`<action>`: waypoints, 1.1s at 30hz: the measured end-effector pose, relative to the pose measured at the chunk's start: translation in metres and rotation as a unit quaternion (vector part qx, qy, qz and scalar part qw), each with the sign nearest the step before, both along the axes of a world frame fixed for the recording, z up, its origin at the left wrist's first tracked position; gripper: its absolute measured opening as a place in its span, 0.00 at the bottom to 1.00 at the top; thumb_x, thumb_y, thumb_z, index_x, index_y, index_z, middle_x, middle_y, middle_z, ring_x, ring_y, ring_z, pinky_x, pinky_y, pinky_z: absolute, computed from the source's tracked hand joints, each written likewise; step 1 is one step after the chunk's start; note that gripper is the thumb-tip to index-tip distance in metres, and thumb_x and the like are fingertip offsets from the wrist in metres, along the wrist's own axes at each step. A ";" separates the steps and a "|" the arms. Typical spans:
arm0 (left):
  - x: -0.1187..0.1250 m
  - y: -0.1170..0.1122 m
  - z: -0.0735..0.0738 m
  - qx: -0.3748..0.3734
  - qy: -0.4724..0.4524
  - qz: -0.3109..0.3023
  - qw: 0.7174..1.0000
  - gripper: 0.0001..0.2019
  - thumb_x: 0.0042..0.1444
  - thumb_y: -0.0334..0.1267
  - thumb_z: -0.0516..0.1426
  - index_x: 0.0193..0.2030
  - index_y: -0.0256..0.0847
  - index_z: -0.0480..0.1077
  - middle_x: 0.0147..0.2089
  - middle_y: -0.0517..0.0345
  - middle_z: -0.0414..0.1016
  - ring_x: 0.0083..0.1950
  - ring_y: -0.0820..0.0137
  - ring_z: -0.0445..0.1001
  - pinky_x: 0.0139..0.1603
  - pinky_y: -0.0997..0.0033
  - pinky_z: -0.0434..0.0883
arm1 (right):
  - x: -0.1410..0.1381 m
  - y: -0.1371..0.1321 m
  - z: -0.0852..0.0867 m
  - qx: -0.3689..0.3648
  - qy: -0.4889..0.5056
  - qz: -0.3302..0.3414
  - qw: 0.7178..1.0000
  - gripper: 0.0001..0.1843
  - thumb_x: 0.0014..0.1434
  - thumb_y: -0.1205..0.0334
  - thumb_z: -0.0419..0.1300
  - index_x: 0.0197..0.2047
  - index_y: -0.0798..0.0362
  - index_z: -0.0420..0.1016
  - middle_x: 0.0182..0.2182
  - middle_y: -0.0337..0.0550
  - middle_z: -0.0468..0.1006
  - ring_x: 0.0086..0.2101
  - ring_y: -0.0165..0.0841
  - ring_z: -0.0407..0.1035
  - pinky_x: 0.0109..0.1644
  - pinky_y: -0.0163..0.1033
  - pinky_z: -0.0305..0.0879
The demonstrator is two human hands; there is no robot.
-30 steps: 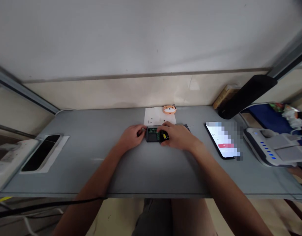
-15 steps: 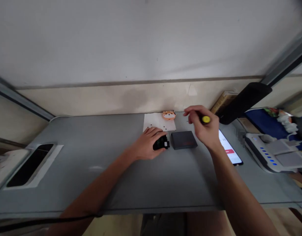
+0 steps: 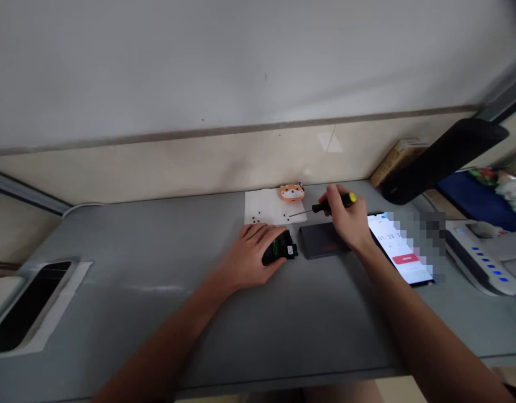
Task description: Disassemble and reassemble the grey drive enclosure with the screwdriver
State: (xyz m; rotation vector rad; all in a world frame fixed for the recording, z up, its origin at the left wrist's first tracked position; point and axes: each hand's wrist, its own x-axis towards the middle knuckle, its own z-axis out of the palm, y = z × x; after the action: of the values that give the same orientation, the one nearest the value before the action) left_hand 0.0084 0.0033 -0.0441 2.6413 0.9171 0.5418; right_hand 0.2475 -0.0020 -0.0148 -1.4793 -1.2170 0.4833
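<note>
My left hand point(image 3: 248, 257) rests on a small black device with a green circuit board point(image 3: 280, 248), gripping it at the near side. My right hand point(image 3: 342, 217) holds a black screwdriver with a yellow cap point(image 3: 331, 204), its thin shaft pointing left over the paper. Below that hand lies a dark grey rectangular cover point(image 3: 320, 242). A white paper sheet point(image 3: 266, 206) with several tiny black screws lies behind the device. An orange animal-faced figurine point(image 3: 291, 192) sits at the paper's far edge.
A smartphone point(image 3: 398, 249) showing a timer lies right of the cover. Further right stand a white device with blue lights point(image 3: 480, 257) and a black lamp head point(image 3: 445, 159). A book point(image 3: 398, 162) leans at the wall. A black slot point(image 3: 27, 308) lies far left.
My right hand has lowered from above the cover toward the paper, and the screwdriver now points left. The device in my left hand has tilted, showing its green board.
</note>
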 end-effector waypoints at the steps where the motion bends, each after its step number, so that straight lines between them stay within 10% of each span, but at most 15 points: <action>1: 0.000 0.000 0.000 -0.004 -0.002 -0.001 1.000 0.26 0.63 0.42 0.60 0.67 0.45 0.65 0.61 0.48 0.76 0.63 0.53 0.72 0.67 0.49 0.66 | 0.000 0.000 0.000 -0.004 -0.007 0.003 1.000 0.35 0.61 0.26 0.52 0.27 0.51 0.74 0.18 0.36 0.68 0.21 0.28 0.63 0.26 0.36 0.58; 18: 0.000 0.002 -0.003 -0.021 -0.039 0.013 0.999 0.17 0.59 0.40 0.63 0.55 0.46 0.71 0.55 0.52 0.79 0.58 0.56 0.76 0.61 0.51 0.70 | 0.000 0.002 0.003 -0.008 0.155 -0.030 0.987 0.32 0.52 0.27 0.61 0.24 0.51 0.71 0.18 0.34 0.67 0.19 0.26 0.61 0.23 0.33 0.58; 33: 0.002 -0.001 -0.001 -0.070 -0.042 0.055 0.995 0.20 0.54 0.39 0.67 0.53 0.45 0.70 0.53 0.52 0.78 0.57 0.54 0.75 0.61 0.52 0.70 | -0.004 0.009 -0.004 -0.004 0.353 0.000 0.936 0.18 0.51 0.47 0.62 0.25 0.49 0.59 0.22 0.31 0.67 0.15 0.21 0.53 0.16 0.32 0.44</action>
State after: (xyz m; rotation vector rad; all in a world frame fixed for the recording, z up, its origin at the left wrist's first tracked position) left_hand 0.0106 0.0025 -0.0456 2.4349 1.0401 0.5886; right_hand 0.2439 0.0065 -0.0188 -1.1498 -0.6387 0.9231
